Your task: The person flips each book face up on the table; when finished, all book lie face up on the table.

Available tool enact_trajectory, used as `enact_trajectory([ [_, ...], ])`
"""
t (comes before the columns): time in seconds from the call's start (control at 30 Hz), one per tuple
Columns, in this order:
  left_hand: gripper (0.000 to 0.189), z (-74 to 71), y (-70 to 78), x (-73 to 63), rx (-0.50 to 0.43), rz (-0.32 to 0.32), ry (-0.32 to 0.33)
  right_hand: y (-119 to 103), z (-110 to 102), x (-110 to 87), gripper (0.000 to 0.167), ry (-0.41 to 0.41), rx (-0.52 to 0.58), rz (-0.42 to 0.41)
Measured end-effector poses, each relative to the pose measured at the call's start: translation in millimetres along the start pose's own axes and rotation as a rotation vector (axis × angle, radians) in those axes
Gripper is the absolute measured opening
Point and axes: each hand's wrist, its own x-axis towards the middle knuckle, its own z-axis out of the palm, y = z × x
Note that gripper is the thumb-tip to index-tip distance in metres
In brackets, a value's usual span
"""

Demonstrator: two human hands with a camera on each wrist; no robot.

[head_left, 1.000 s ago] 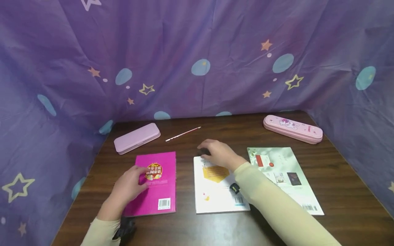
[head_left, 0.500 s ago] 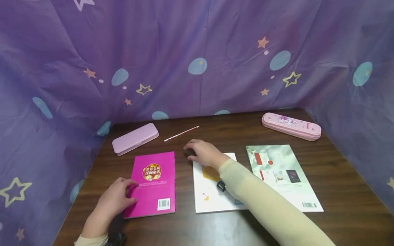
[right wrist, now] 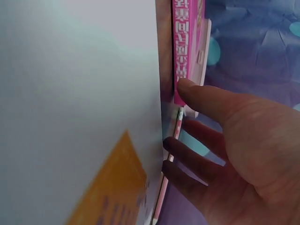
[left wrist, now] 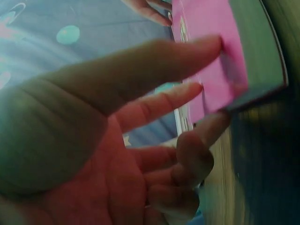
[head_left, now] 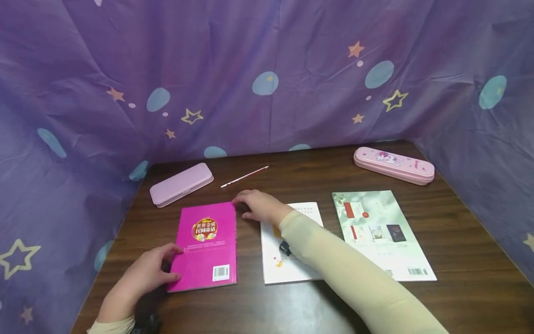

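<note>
Though apart, hands (head_left: 146, 271) (head_left: 260, 205) at magenta book (head_left: 204, 257)

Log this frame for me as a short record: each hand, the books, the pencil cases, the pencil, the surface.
Left hand: fingertips at the left edge of the magenta book
Right hand: at the magenta book's far right corner; contact unclear
Books: three, lying flat, apart; magenta left, white book middle, partly hidden by the right arm, green book right
Pencil cases: plain pink case far left; rabbit case far right; both closed
Pencil: between the cases, nearer the plain one
Surface: dark wooden table
</note>
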Motion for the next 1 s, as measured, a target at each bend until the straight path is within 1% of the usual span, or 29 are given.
enact_trajectory([
  [0.13, 0.06, -0.2, -10.4, -8.0, -0.018, 0.011, -0.037, -5, 6, 4.5, 0.047, -0.017, -0.01, -0.043],
  [0.3, 0.064, -0.4, -18.6, -17.1, -0.07, 0.115, -0.058, -6, 10, 9.0, 0.047, -0.009, -0.027, -0.073],
  [0.37, 0.068, -1.1, -18.8, -18.5, -0.079, 0.136, -0.071, -6, 10, 9.8, 0.046, -0.002, -0.03, -0.073],
  [0.4, 0.07, -1.4, -18.2, -18.3, -0.081, 0.138, -0.076, -6, 10, 10.0, 0.046, 0.003, -0.024, -0.069],
  [0.5, 0.075, -1.7, -14.2, -15.0, -0.07, 0.101, -0.085, -6, 9, 10.0, 0.045, 0.014, -0.02, -0.043],
  [0.57, 0.077, -0.9, -11.8, -12.4, -0.057, 0.072, -0.085, -7, 9, 10.4, 0.044, 0.015, 0.0, -0.023],
  [0.63, 0.077, -0.2, -10.9, -10.8, -0.052, 0.056, -0.086, -8, 11, 11.5, 0.044, 0.01, 0.031, 0.001],
  [0.73, 0.075, 0.0, -13.2, -9.7, -0.08, 0.082, -0.093, -9, 14, 14.6, 0.045, 0.014, 0.09, 0.042],
  [0.83, 0.074, -1.4, -17.0, -8.3, -0.126, 0.118, -0.101, -10, 17, 18.3, 0.046, 0.045, 0.122, 0.078],
  [0.9, 0.074, -2.3, -19.7, -7.3, -0.159, 0.131, -0.105, -10, 18, 20.8, 0.045, 0.066, 0.117, 0.096],
  [1.0, 0.074, -2.1, -21.7, -8.0, -0.189, 0.129, -0.107, -9, 18, 22.0, 0.044, 0.081, 0.082, 0.111],
])
